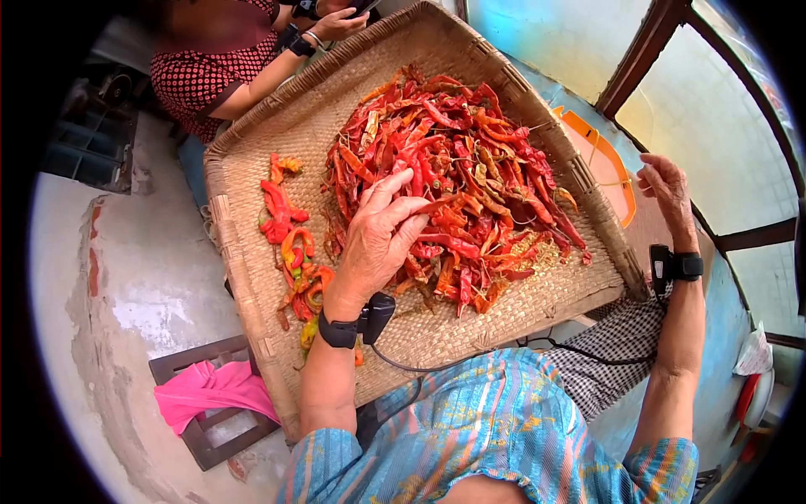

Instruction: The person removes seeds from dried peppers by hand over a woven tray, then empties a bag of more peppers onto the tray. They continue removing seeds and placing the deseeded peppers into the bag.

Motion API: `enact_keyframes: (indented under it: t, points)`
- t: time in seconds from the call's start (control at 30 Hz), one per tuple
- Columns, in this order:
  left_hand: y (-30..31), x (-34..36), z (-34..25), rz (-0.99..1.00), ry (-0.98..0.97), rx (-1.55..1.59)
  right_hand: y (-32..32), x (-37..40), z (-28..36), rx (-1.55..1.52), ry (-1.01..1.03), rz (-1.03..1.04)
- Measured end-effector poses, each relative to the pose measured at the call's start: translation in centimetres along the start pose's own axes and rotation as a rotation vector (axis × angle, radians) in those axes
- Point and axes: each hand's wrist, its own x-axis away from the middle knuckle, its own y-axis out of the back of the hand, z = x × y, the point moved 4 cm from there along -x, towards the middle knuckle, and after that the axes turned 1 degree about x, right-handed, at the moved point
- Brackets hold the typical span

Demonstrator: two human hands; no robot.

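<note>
A large heap of dried red chilies point(453, 151) lies in a square woven basket tray point(243, 252). My left hand point(382, 235) is over the near left side of the heap, its thumb and fingers closed on a red chili point(437, 205). My right hand point(667, 189) is raised past the tray's right rim, with its fingers curled. Whether it holds anything is hidden. Close to it is an orange-rimmed container point(617, 181). A smaller group of red, orange and yellow chilies point(294, 244) lies along the tray's left side.
Another person point(218, 84) in a patterned top is beyond the tray's far left rim, a phone-like device in hand. A pink cloth point(214, 391) drapes over a dark wooden stool point(206, 449) at lower left. Framed window panes point(722, 109) rise on the right. A cable point(403, 365) trails from my left wristband.
</note>
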Motion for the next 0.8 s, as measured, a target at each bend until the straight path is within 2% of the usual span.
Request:
enact_keyframes:
  t: [0.07,0.17,0.23,0.27,0.3,0.37,0.4,0.43,0.5,0.63,0.67,0.73,0.8]
  points:
    - [0.3,-0.1,-0.9,-0.039,-0.007,-0.062,1.4,-0.1,0.2,-0.187,0.028,-0.117]
    - [0.6,-1.1,-2.6,-0.121,-0.030,-0.150,2.1,1.0,5.6,-0.263,0.052,-0.220]
    - [0.6,-1.7,-3.7,-0.148,-0.033,-0.121,-0.3,2.5,11.3,-0.270,0.184,0.046]
    - [0.3,-2.1,-4.4,-0.194,-0.133,-0.130,-2.3,3.5,13.7,-0.248,0.229,0.175]
    - [-0.1,-2.2,-5.1,-0.195,-0.139,-0.138,-4.4,4.5,16.0,-0.223,0.277,0.299]
    - [-1.9,-2.7,-5.8,-0.053,0.079,0.165,-8.9,5.9,17.9,-0.245,0.204,0.593]
    - [-3.0,-3.0,-6.2,-0.079,-0.038,0.172,-10.4,6.1,18.4,-0.318,0.195,0.665]
    - [-4.0,-3.2,-6.3,-0.005,0.000,0.179,-11.8,6.2,18.4,-0.390,0.185,0.738]
    - [-5.2,-3.4,-6.7,0.122,0.065,0.082,-13.9,6.3,17.2,-0.563,0.264,0.629]
    - [-6.0,-3.7,-6.9,0.179,0.113,0.115,-13.1,5.4,13.5,-0.682,0.048,0.484]
    - [-5.7,-4.1,-6.7,0.082,-0.003,0.105,-11.8,4.8,13.2,-0.774,0.149,0.384]
    - [-4.3,-5.6,-6.5,0.012,0.001,0.001,-8.0,2.7,12.0,-0.539,0.309,0.124]
    - [-3.5,-7.3,-6.7,-0.018,0.004,-0.123,-4.9,1.3,10.5,-0.365,0.325,-0.160]
